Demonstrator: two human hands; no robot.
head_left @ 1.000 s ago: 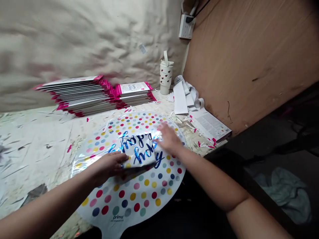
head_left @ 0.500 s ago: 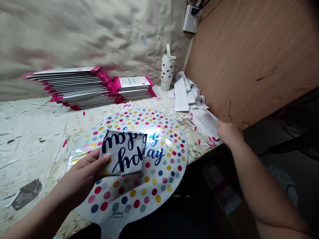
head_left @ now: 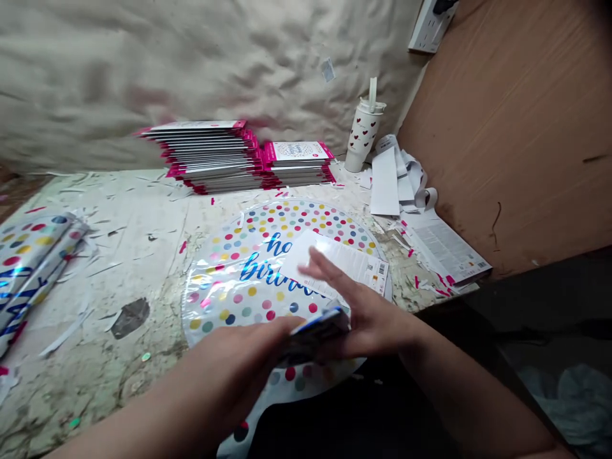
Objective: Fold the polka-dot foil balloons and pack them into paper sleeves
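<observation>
My left hand (head_left: 243, 357) grips a folded foil balloon (head_left: 313, 335), which is tilted edge-on and partly blurred. Close against its right end is my right hand (head_left: 370, 319), fingers spread apart. Beneath both hands a flat white foil balloon (head_left: 253, 296) with coloured dots and blue lettering lies on the table, its neck hanging toward me. A white printed card (head_left: 366, 269) with a barcode rests on that balloon, partly behind my right fingers. Whether the right palm touches the folded balloon I cannot tell.
Pink-edged packets (head_left: 215, 159) stand stacked at the back, beside a shorter stack (head_left: 299, 162). A white tumbler (head_left: 363, 137) is near paper strips (head_left: 385, 185). More printed cards (head_left: 447, 245) lie at the right edge. Folded balloons (head_left: 29, 261) lie at the left.
My right hand has come from the cards at the right edge to beside my left hand. A card now lies on the flat balloon. The folded balloon has turned edge-on, and the view has shifted left.
</observation>
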